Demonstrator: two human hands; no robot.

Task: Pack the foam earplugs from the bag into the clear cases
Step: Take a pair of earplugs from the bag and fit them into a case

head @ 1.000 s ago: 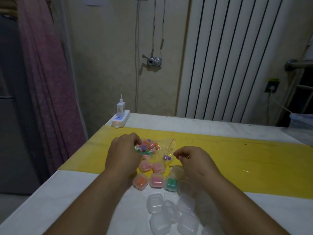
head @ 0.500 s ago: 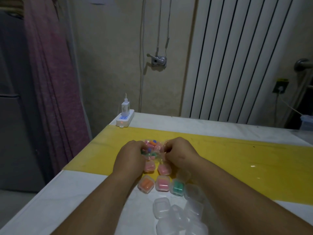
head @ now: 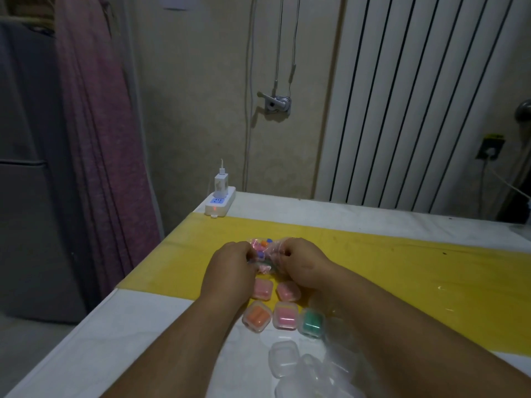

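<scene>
Empty cases [head: 283,357] cluster at the near end of the bench [head: 115,340]. Just beyond them, five filled cases [head: 285,315] sit in two rows. Farther on, the left hand [head: 230,265] and right hand [head: 301,261], fingers curled, pinch the bag [head: 267,261] of earplugs [head: 264,243] between them over the yellow strip. The step appears to be opening the bag. The next move likely calls for drawing out a pair and taking an empty case.

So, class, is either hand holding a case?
No, the left hand and right hand both grip the bag.
</scene>
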